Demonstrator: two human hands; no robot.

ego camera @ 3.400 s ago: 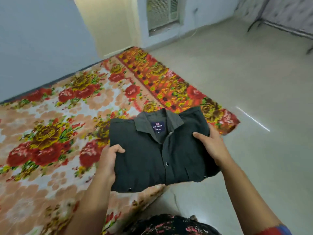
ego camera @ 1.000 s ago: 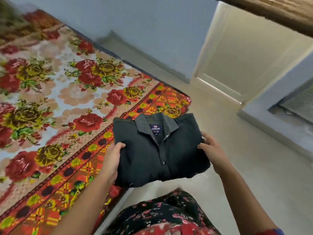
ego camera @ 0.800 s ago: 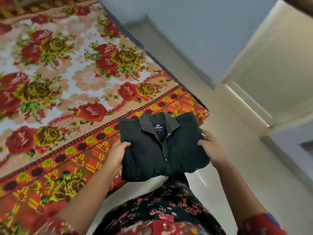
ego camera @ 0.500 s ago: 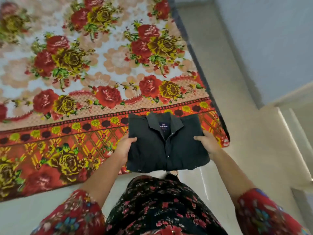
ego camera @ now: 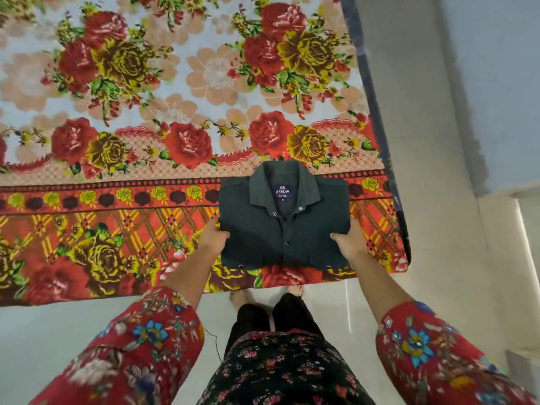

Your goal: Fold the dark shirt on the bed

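The dark shirt [ego camera: 280, 223] is folded into a neat rectangle, collar and brand label facing up and away from me. It sits over the near right part of the bed [ego camera: 117, 200], which is covered by a floral red and yellow blanket. My left hand [ego camera: 213, 238] grips the shirt's left edge, thumb on top and fingers under the fabric. My right hand [ego camera: 347, 239] grips the right edge the same way. Whether the shirt rests on the blanket or hovers just above it, I cannot tell.
The bed's near edge [ego camera: 175, 293] runs just in front of my feet [ego camera: 263, 296] on the pale floor. The bed's right edge [ego camera: 377, 118] borders a strip of floor and a blue-grey wall [ego camera: 491, 68].
I have turned from the bed's corner to face its near edge squarely. Both hands, still gripping the shirt, have carried it over the blanket's border.
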